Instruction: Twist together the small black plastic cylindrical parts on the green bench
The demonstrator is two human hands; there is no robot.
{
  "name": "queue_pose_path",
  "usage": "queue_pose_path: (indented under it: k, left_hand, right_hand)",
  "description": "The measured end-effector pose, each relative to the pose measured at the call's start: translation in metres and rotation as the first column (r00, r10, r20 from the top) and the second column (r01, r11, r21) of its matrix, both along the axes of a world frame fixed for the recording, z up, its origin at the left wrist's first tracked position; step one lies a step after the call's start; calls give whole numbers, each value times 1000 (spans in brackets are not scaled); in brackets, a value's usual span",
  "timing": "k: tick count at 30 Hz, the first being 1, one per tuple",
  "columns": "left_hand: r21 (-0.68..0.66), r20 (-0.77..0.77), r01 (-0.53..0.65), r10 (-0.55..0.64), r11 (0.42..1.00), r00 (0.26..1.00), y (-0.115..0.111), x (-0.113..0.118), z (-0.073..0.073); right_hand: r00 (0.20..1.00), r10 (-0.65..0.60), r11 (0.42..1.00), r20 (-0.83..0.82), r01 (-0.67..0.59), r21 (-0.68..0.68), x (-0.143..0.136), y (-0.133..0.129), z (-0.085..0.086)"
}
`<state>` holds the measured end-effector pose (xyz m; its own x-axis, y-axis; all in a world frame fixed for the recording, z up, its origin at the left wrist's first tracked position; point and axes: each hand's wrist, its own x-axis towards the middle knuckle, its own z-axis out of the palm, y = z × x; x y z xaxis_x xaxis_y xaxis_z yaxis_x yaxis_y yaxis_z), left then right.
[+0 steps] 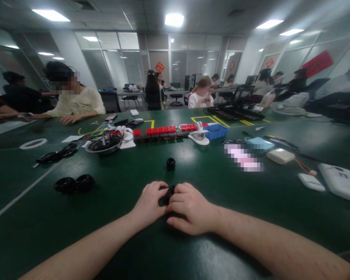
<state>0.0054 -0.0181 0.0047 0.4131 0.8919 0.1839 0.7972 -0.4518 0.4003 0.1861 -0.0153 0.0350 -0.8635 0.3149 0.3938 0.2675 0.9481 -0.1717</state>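
Note:
A small black round object (170,191) sits between my two hands over the green table (128,167), largely hidden by my fingers. My left hand (152,202) grips it from the left, with thumb and fingers curved round it. From the right, my right hand (189,208) closes its fingers over the same object. Just beyond my hands stands another small black round piece (170,163). Two larger black round pieces lie side by side at the left, one (65,185) touching the other (85,182).
A metal bowl (103,147) of black parts, red strips (161,130), a white clip base (198,137) and a blue bin (216,131) line the middle. White devices (280,156) and cables lie right. A person (76,101) leans on the far left edge.

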Motion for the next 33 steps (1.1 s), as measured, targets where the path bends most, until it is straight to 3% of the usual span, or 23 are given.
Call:
queue_pose_path:
  k: [6, 18, 33]
  left_hand:
    - [-14, 17, 3, -3, 1000, 1000, 0, 0, 1]
    - [14, 12, 22, -22, 1000, 1000, 2, -2, -2]
    - [47, -24, 7, -6, 999, 1000, -1, -1, -1]
  right_hand:
    - [1000, -1, 1000, -10, 2, 30, 1, 2, -3]
    - [967, -254, 967, -31, 254, 1, 6, 17, -7]
    - [933, -357, 934, 37, 356, 41, 8, 25, -5]
